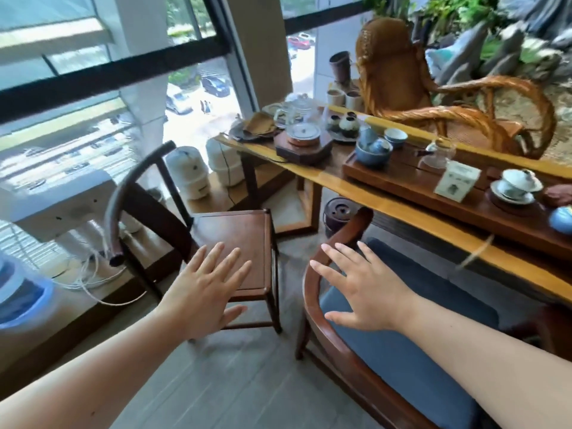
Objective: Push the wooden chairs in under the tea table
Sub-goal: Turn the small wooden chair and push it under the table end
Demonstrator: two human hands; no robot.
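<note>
A long wooden tea table runs from centre to the right edge, covered with tea ware. A dark wooden chair with a curved back rail stands left of it, pulled away from the table. A second wooden chair with a blue cushion sits at the table's near side, its front partly under the tabletop. My left hand hovers with fingers spread in front of the dark chair's seat, holding nothing. My right hand is spread above the cushioned chair's curved back rail and cushion, gripping nothing.
A rattan armchair stands behind the table. White canisters and a dark pot sit on the floor by the table's left end. A white unit with loose cables and a blue water bottle are at the window, left.
</note>
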